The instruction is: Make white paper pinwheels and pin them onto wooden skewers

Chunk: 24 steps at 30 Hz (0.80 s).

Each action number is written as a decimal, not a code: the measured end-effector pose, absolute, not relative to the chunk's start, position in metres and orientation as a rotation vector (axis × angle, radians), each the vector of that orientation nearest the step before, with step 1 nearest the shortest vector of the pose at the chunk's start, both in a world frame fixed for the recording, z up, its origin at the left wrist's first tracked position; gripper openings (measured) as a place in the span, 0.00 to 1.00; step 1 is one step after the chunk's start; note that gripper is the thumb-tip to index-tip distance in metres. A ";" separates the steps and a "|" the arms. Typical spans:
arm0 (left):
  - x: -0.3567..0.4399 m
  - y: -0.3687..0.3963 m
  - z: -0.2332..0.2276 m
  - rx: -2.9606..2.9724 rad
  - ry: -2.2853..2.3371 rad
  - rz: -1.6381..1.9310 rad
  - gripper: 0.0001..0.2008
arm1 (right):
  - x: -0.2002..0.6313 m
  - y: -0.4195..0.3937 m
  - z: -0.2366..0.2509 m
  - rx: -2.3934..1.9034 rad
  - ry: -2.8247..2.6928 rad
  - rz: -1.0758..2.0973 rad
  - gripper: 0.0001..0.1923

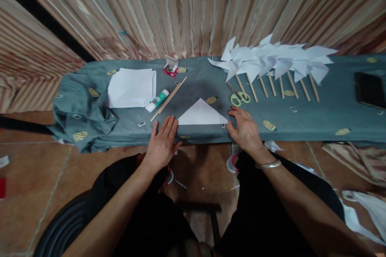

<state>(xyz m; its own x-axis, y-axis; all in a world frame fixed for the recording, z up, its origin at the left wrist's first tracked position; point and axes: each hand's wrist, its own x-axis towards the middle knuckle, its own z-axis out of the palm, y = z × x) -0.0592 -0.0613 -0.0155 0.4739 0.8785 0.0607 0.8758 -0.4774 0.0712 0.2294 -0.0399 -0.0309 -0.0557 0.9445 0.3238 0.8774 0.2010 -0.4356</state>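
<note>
A sheet of white paper folded into a triangle (pixel 202 113) lies on the cloth in front of me, its long edge towards me. My left hand (pixel 163 140) rests at the triangle's left corner, fingers stretched out and lying flat. At the right corner is my right hand (pixel 245 128), its thumb and fingers apart, with the thumb touching or very close to the paper. Just beyond that hand lie scissors with light green handles (pixel 240 98). Two or so thin wooden sticks (pixel 169 98) lie beyond my left hand, beside a green and white glue stick (pixel 157 100).
A stack of white paper (pixel 131 87) lies at the left, with a small red box of pins (pixel 171 67) farther back. Several white paper pinwheels (pixel 277 60) on sticks line the back right. A dark phone (pixel 369 90) lies far right. A pleated curtain (pixel 187 12) hangs behind the cloth-covered bench (pixel 316 122).
</note>
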 end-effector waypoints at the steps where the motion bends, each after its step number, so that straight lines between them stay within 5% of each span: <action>1: -0.060 -0.063 -0.015 2.667 1.595 0.140 0.31 | 0.231 -0.040 -0.032 -1.679 -1.949 0.163 0.16; 16: -0.051 -0.063 -0.012 2.433 1.694 0.382 0.28 | 0.227 -0.027 -0.027 -1.607 -1.857 0.419 0.17; 24: -0.045 -0.039 -0.014 2.178 1.656 0.635 0.26 | 0.221 -0.011 -0.034 -1.489 -1.664 0.700 0.04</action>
